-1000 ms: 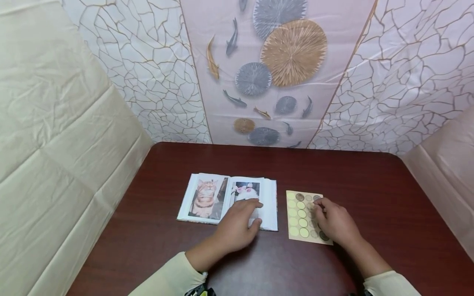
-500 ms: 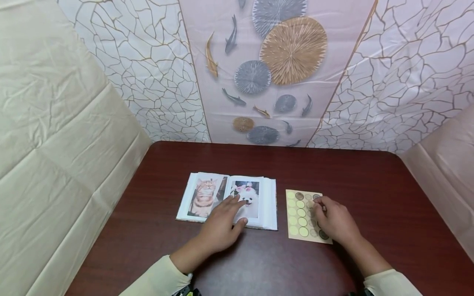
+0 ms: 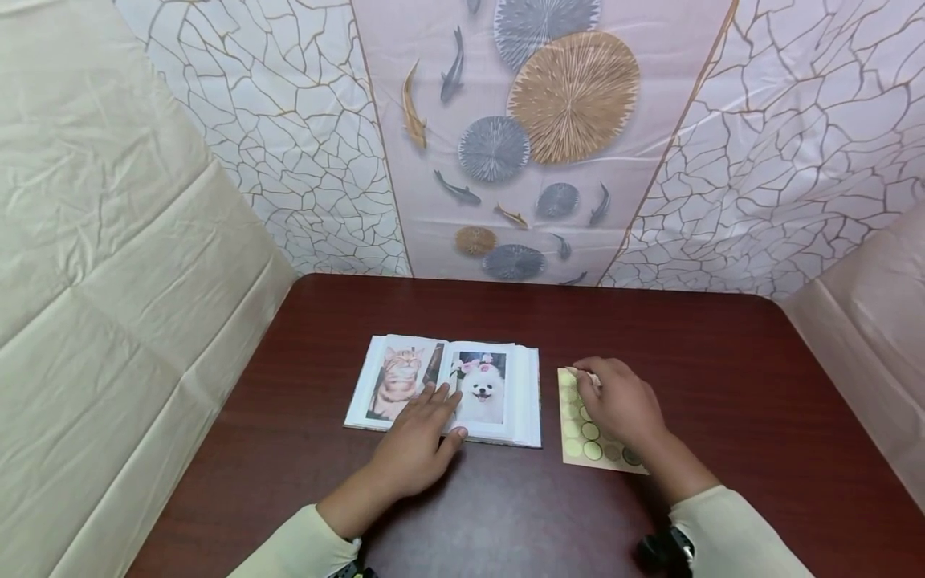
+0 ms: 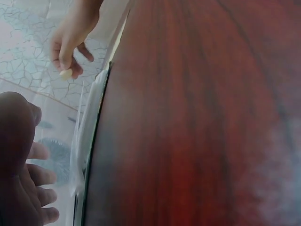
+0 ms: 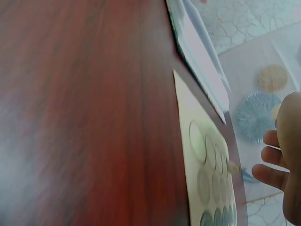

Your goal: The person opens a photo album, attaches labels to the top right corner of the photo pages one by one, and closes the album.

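An open photo album (image 3: 526, 401) lies on the table, with a cat photo (image 3: 397, 377) on its left page and a white dog photo (image 3: 482, 393) on its right. My left hand (image 3: 415, 445) lies across the album's lower middle, fingers extended over the cat photo's corner and the centre fold. To the right is a sheet of round stickers (image 3: 571, 449), some yellow-green and some dark-rimmed. My right hand (image 3: 625, 405) is above this sheet and hides its upper right part. Between thumb and fingers it pinches a small pale yellow round sticker (image 4: 66, 74).
The dark red wooden table (image 3: 462, 514) carries the album and sheet, a narrow strip of tabletop between them. A patterned cloth wall (image 3: 506, 201) rises behind the far edge. Beige padded panels (image 3: 144, 321) stand at both sides.
My left hand has slid left and down, uncovering the dog photo. My right hand has risen off the sheet's right side and shifted left with the sticker pinched.
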Demonstrator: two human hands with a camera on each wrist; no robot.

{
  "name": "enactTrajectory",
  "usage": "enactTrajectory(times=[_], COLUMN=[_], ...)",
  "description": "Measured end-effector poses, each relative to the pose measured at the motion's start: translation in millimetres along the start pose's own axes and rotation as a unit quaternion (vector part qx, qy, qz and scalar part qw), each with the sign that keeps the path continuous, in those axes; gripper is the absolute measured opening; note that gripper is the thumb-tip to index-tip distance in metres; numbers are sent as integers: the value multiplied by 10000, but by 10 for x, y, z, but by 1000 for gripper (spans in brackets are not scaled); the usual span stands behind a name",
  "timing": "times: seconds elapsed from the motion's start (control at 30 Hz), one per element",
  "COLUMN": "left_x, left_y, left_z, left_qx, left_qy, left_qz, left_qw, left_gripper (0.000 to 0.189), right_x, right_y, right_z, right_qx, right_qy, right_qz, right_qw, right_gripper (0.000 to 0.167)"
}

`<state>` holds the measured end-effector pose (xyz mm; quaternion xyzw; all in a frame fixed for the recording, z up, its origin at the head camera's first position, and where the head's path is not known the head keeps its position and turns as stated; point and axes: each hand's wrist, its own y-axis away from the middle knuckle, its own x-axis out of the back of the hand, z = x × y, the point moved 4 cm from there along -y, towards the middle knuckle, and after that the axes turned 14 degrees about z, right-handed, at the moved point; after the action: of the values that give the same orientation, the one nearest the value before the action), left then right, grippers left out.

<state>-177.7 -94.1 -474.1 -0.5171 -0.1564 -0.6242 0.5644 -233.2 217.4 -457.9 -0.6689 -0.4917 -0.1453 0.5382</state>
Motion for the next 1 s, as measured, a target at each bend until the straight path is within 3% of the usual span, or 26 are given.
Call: enactTrajectory(times=[0.33, 0.73, 1.0], left_x=[27, 27, 37], left_y=[82, 181, 221], left_z=[-70, -206, -231], left_qx=[136, 405, 393], left_qy=[-342, -610, -591], left_qz=[-195, -702, -837], left_qw=[9991, 9948, 9940], left_gripper=[63, 75, 72], right_x=[-170, -287, -337], right_y=[-146, -268, -391], right_z=[-207, -329, -485], right_qx=[315, 560, 807], right_qy=[49, 90, 156], right_qz=[-132, -121, -148], right_qw=[9994, 9983, 9965], right_gripper=[22, 20, 21])
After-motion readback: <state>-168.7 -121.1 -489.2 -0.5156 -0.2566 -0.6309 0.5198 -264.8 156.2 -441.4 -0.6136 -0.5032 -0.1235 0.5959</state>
